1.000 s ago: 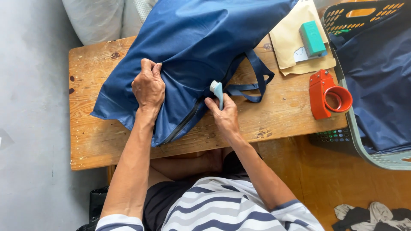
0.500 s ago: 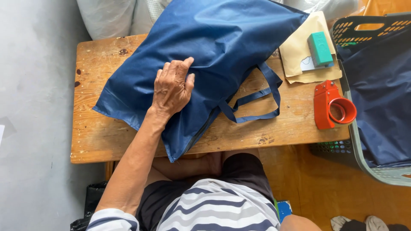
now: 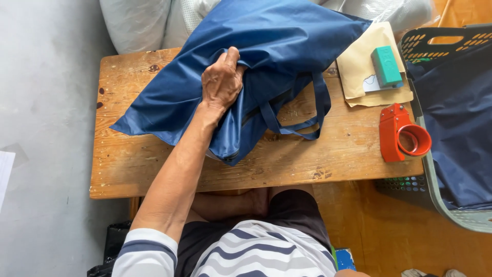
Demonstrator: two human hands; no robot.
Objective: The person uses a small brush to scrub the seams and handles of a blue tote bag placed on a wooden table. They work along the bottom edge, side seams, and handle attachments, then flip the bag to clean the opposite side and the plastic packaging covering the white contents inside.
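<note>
A large navy blue fabric bag (image 3: pixel 277 56) with strap handles (image 3: pixel 302 123) lies across a worn wooden table (image 3: pixel 154 169). My left hand (image 3: pixel 221 77) rests on the middle of the bag, its fingers curled over a fold of the cloth and gripping it. My right hand is out of sight, somewhere below the frame's right edge.
On the table's right end sit an orange tape dispenser (image 3: pixel 402 134), tan envelopes (image 3: pixel 361 64) and a teal block (image 3: pixel 387 65). A plastic basket (image 3: pixel 451 205) holding more navy fabric stands to the right. White sacks (image 3: pixel 136 20) lie behind the table.
My right hand, which held a small pale tool at the bag, has dropped out of view. My left hand moved up the bag and closed on a fold.
</note>
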